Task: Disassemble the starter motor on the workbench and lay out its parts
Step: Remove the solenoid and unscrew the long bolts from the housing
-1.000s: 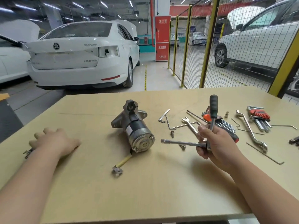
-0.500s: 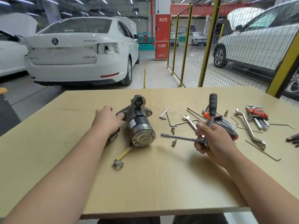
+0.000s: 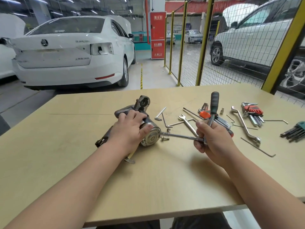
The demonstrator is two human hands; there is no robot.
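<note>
Both hands are busy and well apart. The left hand [image 3: 130, 129] lies over the barrel of the starter motor [image 3: 143, 104], fingers curled across the top and thumb against the rim of its end cap [image 3: 151, 138], pinning it to the counter [image 3: 74, 154]. The right hand [image 3: 212, 139] is clamped round a wrench [image 3: 179, 136] where the dark handle, standing upright, meets a long steel shaft. The motor sits mid-counter, just left of centre. Its long axis runs away from the person, with the nose at the far end and the round cap facing back, turned a little to the right. The wrench shaft reaches in from the right, nearly level, and its tip meets the cap's right edge, with a loose bolt [image 3: 165, 138] lying just below it. That is probably the crux: the shaft crosses the motor's axis rather than following it, so seating squarely on a cap bolt seems to need the right hand, the nearer one, to swing toward the person.
</note>
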